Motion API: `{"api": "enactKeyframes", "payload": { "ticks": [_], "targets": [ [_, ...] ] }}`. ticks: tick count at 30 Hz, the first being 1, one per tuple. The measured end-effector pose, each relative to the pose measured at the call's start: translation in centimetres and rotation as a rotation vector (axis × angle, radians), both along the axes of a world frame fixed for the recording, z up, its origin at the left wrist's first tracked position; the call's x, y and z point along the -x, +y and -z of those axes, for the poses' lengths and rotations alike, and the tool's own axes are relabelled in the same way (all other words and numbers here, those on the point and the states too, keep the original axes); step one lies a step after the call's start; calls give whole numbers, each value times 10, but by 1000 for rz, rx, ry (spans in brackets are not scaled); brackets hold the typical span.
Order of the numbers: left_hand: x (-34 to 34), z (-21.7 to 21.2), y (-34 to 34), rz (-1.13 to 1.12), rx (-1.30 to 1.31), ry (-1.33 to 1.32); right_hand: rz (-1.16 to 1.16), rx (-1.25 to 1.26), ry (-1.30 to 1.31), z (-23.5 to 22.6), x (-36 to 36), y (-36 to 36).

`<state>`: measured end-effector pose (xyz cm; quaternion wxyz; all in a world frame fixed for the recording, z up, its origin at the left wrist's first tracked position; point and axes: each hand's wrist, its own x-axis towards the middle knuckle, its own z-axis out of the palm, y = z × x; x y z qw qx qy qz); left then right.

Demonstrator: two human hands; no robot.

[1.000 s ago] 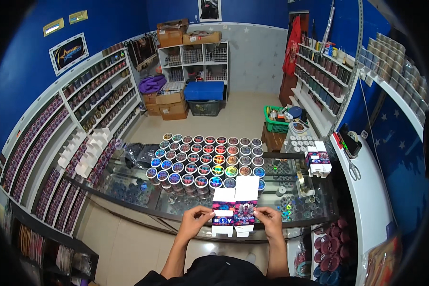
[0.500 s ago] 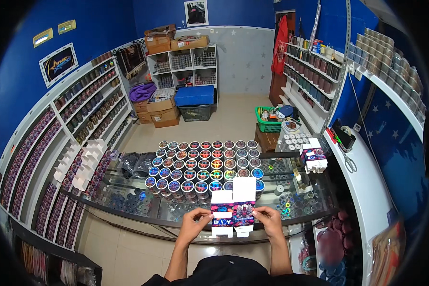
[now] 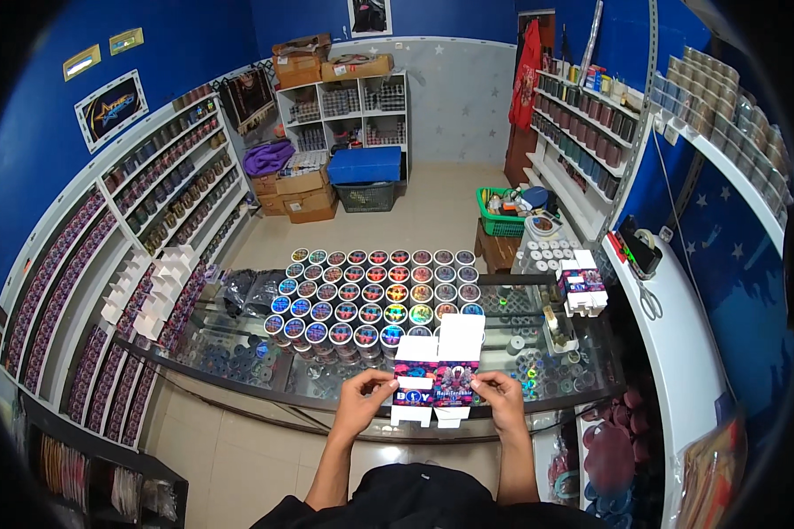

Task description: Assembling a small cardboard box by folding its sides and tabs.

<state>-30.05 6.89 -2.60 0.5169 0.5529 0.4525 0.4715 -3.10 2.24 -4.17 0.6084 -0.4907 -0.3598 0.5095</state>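
Between my two hands is a cardboard box point(image 3: 455, 382), partly flattened, with pink and dark blue printed panels and white flaps standing out above and below. Fingers and thumb of my left hand point(image 3: 362, 403) pinch its left edge. My right hand point(image 3: 503, 399) grips the right edge in the same way. Just beyond the box, rows of round spools point(image 3: 345, 312) with shiny, many-coloured round labels stand stacked on the glass counter point(image 3: 326, 385). The box's upper flap hides some of the nearest spools.
More printed boxes point(image 3: 584, 286) are stacked at the counter's right end. White upright cartons point(image 3: 162, 295) stand on the left. Scissors point(image 3: 650, 303) lie on the white side shelf. A green basket point(image 3: 501, 227) sits past the counter, and filled shelves line both walls.
The box has opened out a little, its two printed panels now lying more nearly in one plane. Both hands keep their hold. The whole view has shifted slightly.
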Motion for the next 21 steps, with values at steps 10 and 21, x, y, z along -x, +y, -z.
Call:
{"api": "enactKeyframes", "payload": {
  "ticks": [10, 21],
  "targets": [
    [-12, -1, -8, 7, 59, 14, -4, 12, 2, 11, -14, -1],
    [40, 0, -3, -17, 102, -5, -28, 39, -26, 6, 37, 13]
  ]
}}
